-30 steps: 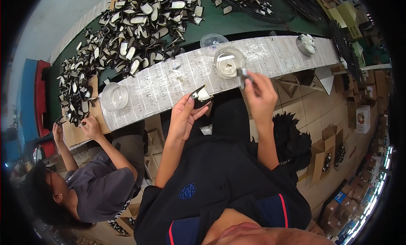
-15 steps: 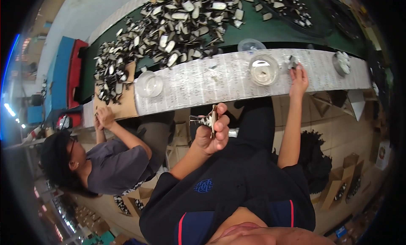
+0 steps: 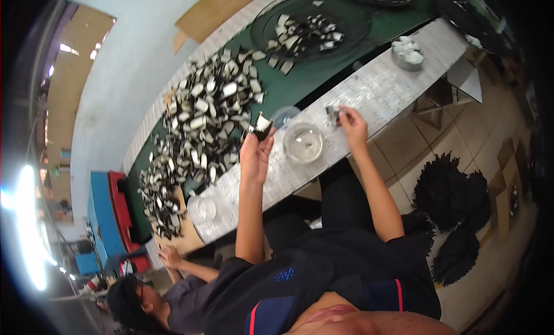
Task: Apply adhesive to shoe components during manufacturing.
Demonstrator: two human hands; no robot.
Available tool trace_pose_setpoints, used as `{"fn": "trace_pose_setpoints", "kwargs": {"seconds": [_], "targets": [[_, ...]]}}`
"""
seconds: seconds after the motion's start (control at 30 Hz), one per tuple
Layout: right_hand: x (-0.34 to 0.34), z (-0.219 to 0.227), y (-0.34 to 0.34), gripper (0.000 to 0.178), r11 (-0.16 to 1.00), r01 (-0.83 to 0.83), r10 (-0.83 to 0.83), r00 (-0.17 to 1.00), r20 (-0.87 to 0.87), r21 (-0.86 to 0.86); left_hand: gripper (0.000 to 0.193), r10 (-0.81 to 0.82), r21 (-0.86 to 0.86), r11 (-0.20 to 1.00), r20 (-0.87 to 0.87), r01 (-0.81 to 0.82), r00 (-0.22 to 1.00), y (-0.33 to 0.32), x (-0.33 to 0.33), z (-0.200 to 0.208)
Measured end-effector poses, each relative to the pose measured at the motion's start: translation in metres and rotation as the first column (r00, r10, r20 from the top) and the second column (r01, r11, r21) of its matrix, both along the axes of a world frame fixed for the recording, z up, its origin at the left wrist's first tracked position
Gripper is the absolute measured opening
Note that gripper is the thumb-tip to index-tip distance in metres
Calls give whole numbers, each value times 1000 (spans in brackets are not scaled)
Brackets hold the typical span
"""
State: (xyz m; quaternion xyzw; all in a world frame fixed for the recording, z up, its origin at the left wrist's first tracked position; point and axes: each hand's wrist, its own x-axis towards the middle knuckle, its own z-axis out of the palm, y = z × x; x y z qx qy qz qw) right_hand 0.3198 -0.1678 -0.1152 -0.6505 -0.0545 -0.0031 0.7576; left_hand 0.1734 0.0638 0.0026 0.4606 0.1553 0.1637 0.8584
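Note:
My left hand (image 3: pixel 257 156) is raised over the bench's far edge, fingers closed on a small black piece with a pale cream face (image 3: pixel 262 124); its exact kind is unclear. Just beyond it spreads a large heap of similar black-and-cream pieces (image 3: pixel 199 112). My right hand (image 3: pixel 353 128) hovers at the pale bench strip (image 3: pixel 369 86), pinching a small grey wad (image 3: pixel 332 114). Between the two hands stands a clear round tub of liquid (image 3: pixel 303 143). Behind that tub is a shallow clear dish (image 3: pixel 285 116), partly hidden.
A round metal tin of white wads (image 3: pixel 407 53) stands farther right. On the green table, a large dark clear tray (image 3: pixel 346 32) holds more pieces. Another clear tub (image 3: pixel 202 209) is near a co-worker (image 3: pixel 156 300) at left. Black fabric bundles (image 3: pixel 450 193) lie on the floor.
The view has turned, shifting the bench to a slant. My left hand has moved forward from near my chest toward the heap, still holding a piece. My right hand keeps its grey wad.

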Motion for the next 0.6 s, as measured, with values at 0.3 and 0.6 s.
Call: {"fn": "trace_pose_setpoints", "kwargs": {"seconds": [0.3,0.6], "targets": [[-6,11,-17,18,996,64,-57,993,107,-58,56,69,726,679,83,-107,994,84,170,56],[-3,18,-3,18,1000,19,-17,986,164,-7,45,292,867,-453,-73,205,954,203,112,-68]]}}
